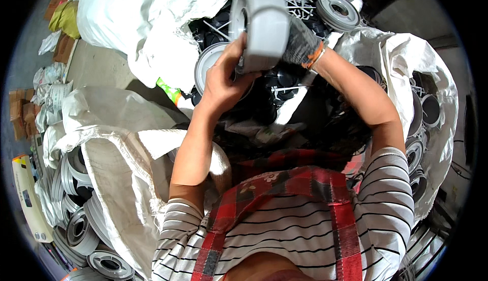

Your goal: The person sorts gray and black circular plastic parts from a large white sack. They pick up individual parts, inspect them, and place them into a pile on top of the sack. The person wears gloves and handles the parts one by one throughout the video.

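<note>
A thick grey wheel-shaped plastic part (pixel 267 27) is held up on edge between my two hands, above an open white sack. My bare left hand (pixel 226 80) grips its lower left side, thumb by the hollow centre and fingers under the rim. On the right side, my right hand (pixel 302 39), in a dark grey glove with an orange cuff, is pressed against it; its fingertips are hidden behind the part. Below lies a similar grey round part (pixel 207 65), among black pieces and thin white plastic sticks (pixel 300 6).
More grey round parts (pixel 338 10) lie at the far side. White woven sacks (pixel 122 164) (pixel 432 62) stand left and right with grey parts in them. Several grey rings (pixel 81 230) are piled at lower left, beside a cream-coloured device (pixel 30 199). Cardboard boxes (pixel 20 113) stand far left.
</note>
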The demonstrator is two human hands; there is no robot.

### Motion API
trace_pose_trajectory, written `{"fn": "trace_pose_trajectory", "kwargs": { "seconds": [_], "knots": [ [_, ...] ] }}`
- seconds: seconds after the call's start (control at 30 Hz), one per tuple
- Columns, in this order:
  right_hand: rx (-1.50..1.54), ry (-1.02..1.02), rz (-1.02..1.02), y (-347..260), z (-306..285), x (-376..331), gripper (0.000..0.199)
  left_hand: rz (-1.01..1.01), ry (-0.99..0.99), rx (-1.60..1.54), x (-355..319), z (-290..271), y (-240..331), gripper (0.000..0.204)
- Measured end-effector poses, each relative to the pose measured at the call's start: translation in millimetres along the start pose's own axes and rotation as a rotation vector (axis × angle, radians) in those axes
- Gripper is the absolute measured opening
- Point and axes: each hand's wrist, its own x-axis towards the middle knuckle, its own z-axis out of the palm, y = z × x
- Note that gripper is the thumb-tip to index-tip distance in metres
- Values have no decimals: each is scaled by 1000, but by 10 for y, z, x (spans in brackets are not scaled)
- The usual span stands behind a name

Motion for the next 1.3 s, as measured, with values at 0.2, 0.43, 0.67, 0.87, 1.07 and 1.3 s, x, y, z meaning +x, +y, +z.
{"fn": "trace_pose_trajectory", "kwargs": {
  "seconds": [0.2, 0.43, 0.67, 0.87, 1.07, 1.3],
  "knots": [
    [-1082, 15, 236, -310, -407, 169, 42, 335, 145, 707, -6, -147, -33, 59],
    [-1537, 435, 620, 1086, -2277, -411, 52, -108, 229, 644, 93, -225, -112, 52],
    [-1169, 448, 186, 270, -1251, 165, 45, -313, 374, -315, 93, -284, -88, 42],
    [363, 379, 122, -127, -120, 358, 28, -270, 238, -1048, 122, -247, -23, 53],
    [-1097, 75, 242, 1495, -601, 723, 51, -185, 425, -1151, 290, -270, 4, 47],
    [-1083, 107, 508, 824, -44, 717, 54, -233, 486, -786, 119, -349, -113, 44]
  ]
}}
